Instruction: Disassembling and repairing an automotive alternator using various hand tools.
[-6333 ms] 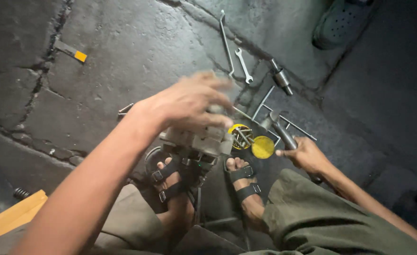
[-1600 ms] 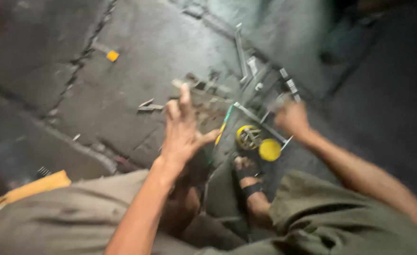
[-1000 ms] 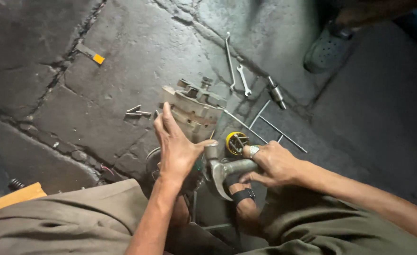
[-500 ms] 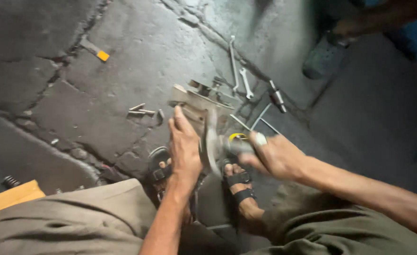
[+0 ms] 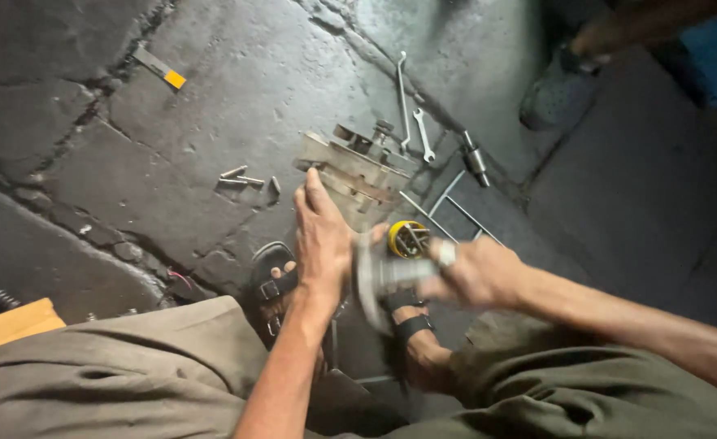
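The person squats over a stone floor [image 5: 131,162], sandalled feet either side of the work. The right hand [image 5: 476,272] is wrapped tight around the stem of a grey metal part [image 5: 379,276], a short shaft ending in a flat round flange, held just above the right foot and blurred in the frame. The left hand [image 5: 322,236] lies flat with fingers together and stretched forward, its palm near the flange and its fingertips touching the edge of a metal frame assembly [image 5: 354,171] that rests on the floor ahead. I cannot tell whether the left palm actually bears on the flange.

The part looks like solid steel: heavy for its size, stiff, and probably greasy, so the stem seems the sound place to grip, with the flange edge better steadied than pinched.

Just beyond it sits a yellow tape measure [image 5: 409,238]. Farther out lie two spanners [image 5: 411,122], a socket [image 5: 474,158], thin steel rods [image 5: 456,211], and a few loose bolts [image 5: 241,177]. Another person's shoe [image 5: 549,93] stands near the upper right.
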